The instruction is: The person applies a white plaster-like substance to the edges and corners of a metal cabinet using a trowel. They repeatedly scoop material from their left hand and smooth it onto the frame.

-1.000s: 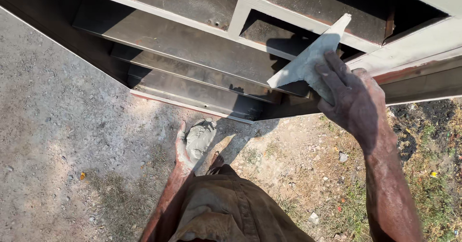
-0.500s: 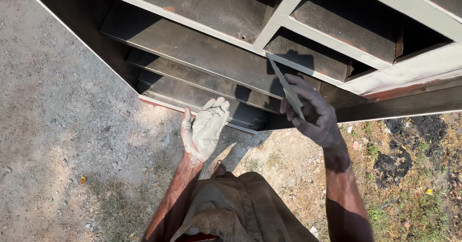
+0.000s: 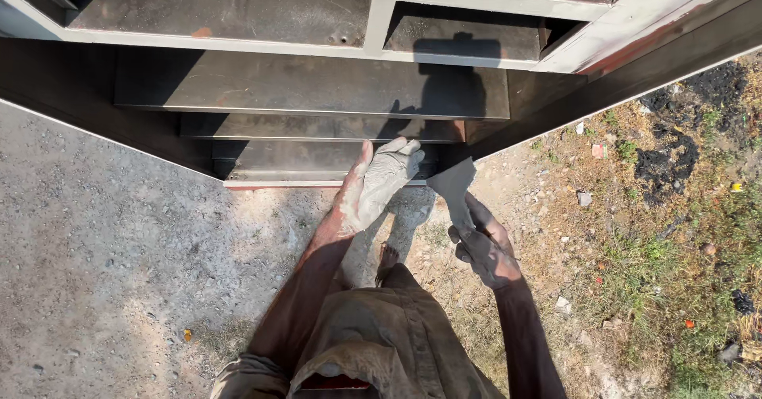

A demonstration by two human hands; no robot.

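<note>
A flat grey putty knife [image 3: 454, 185], its broad blade smeared with pale filler, stands just beside the lower edge of a slatted metal gate [image 3: 317, 90], blade up and tilted a little toward the steel. From my remote seat I see the right hand [image 3: 482, 248] clamped around the handle of that blade, fingers wrapped tight, knuckles dusted grey. Left of the blade, and nearer the gate, the left hand [image 3: 381, 178] is caked in the same pale paste; it lies open with fingers together and stretched out, the tips resting against the lowest slat [image 3: 294, 161] of the gate, holding nothing that I can make out. The gate's slats are dark bare steel with rusty patches, set in a frame [image 3: 381, 10] painted light grey, and the shadow of a head and arm falls across one slat above the hands. Below the gate on the left lies grey gravelly concrete ground [image 3: 119, 248]. Below it on the right the ground turns to dry soil with sparse grass [image 3: 675, 288], small stones and scraps of litter, and a charred black patch [image 3: 675, 153] sits close under the gate's slanting rail. At the bottom edge, under both arms, I see the person's khaki trousers [image 3: 381, 343] and one bare foot [image 3: 386, 256] on the ground.
</note>
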